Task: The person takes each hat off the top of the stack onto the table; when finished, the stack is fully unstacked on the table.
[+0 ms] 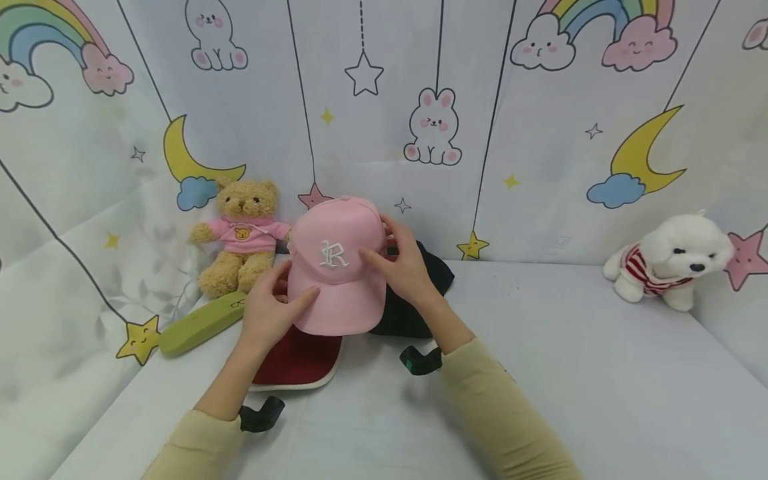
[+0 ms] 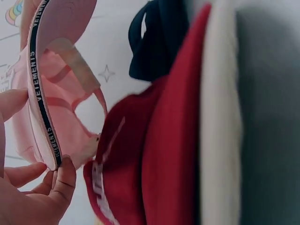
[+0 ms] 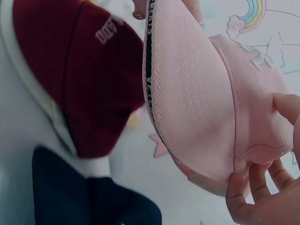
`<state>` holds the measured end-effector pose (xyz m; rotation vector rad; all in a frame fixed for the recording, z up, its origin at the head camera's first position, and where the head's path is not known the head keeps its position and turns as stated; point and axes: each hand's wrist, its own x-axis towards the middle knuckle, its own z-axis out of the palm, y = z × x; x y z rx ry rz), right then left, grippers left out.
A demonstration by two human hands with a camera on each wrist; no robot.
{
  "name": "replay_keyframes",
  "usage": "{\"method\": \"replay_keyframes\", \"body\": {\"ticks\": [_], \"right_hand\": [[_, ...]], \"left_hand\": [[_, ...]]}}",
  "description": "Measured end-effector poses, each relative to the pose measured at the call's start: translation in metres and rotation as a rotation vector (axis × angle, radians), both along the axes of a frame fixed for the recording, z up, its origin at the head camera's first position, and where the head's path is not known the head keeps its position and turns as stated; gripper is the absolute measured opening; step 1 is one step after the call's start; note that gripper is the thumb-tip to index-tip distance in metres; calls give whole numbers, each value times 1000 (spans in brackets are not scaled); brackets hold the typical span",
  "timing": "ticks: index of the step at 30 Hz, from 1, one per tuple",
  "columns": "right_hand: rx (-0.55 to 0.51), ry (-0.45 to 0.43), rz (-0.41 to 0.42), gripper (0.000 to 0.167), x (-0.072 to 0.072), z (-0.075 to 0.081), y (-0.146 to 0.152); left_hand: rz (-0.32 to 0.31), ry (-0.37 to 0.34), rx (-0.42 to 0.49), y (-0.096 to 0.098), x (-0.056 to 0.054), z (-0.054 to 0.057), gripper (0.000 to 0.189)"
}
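Observation:
A pink baseball cap [image 1: 337,267] with a white embroidered R is held up in front, brim toward me. My left hand [image 1: 273,310] pinches its left side between thumb and fingers. On the other side my right hand [image 1: 408,263] grips the cap's edge, thumb on the front of the crown. Inside the pink cap [image 2: 58,101], the left wrist view shows a dark lettered band. Below lies a dark red cap [image 1: 300,360] with a white-edged brim, partly hidden by the pink cap and left hand. A black hat [image 1: 414,310] sits behind the right hand, partly covered.
A teddy bear [image 1: 243,237] in a pink top sits at the back left, with a green glasses case [image 1: 201,325] before it. A white plush dog [image 1: 672,260] stands far right on the white table [image 1: 540,387]. A printed cloth backdrop [image 1: 384,133] rises behind.

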<state>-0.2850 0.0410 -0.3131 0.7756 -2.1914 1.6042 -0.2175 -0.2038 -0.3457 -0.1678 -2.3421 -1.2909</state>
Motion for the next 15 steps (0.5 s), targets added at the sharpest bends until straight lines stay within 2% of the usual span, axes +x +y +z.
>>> {"method": "replay_keyframes", "body": {"ticks": [8, 15], "right_hand": [[-3, -43, -9, 68, -1, -2, 33], [-3, -30, -24, 67, -2, -1, 58]], "left_hand": [[-43, 30, 13, 28, -10, -2, 74], [-87, 42, 39, 53, -16, -4, 70]]}}
